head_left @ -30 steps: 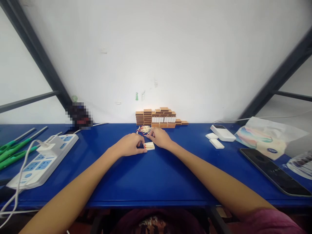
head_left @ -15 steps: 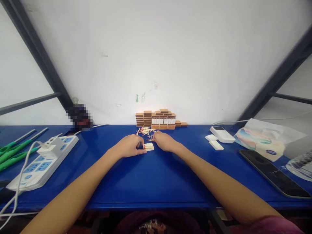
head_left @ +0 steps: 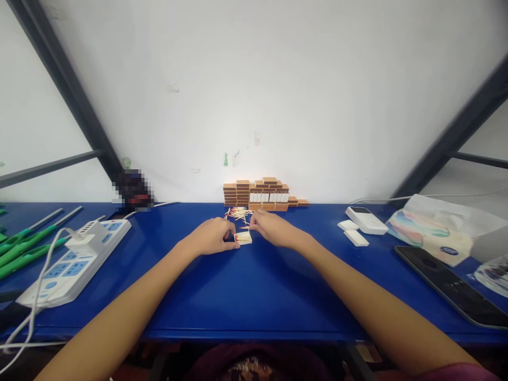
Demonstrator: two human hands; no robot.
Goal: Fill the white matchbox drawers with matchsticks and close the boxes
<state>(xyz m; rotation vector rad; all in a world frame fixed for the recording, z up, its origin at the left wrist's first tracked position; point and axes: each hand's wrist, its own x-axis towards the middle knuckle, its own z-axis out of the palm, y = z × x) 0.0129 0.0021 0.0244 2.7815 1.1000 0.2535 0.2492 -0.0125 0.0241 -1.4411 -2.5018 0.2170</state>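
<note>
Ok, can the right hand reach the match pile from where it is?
Probably yes: the right hand is beside the match pile, at its near right, with no obstacle showing between; the matchbox tray lies nearer the person.

Table (head_left: 254,301): smooth, semi-gloss blue surf. Matchboxes (head_left: 242,193), rear edge: appar. matt cardboard. Loose matches (head_left: 239,213): bare wood. Pwr strip (head_left: 75,268), nr L edge: smooth wht plastic. Phone (head_left: 452,286), nr R edge: glossy blk face.

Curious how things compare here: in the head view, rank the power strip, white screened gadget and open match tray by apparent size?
1. Power strip, looks largest
2. White gadget
3. Match tray
</note>
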